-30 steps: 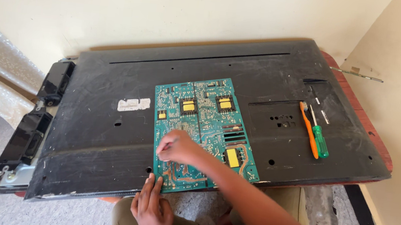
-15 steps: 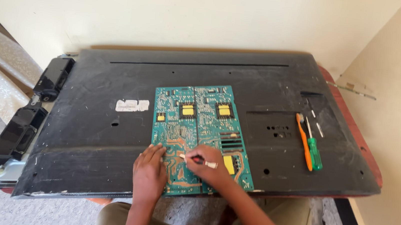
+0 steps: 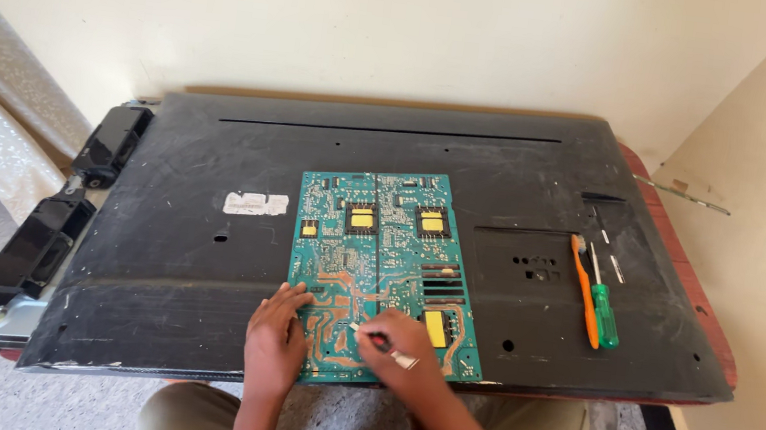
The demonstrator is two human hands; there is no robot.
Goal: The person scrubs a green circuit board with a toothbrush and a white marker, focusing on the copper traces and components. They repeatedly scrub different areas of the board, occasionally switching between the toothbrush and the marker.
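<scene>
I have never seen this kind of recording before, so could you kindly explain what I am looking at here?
There is no machine here: a person works with bare hands, and the camera sits on their head, looking down. A large black panel lies flat on a table, against a wall. On it rests a green circuit board. The left hand lies flat on the board's near edge. The right hand pinches a small thin tool against the board; I cannot tell what kind. To the right lie an orange tool and a green-handled screwdriver, untouched. Two black speakers sit at the panel's left end.
</scene>
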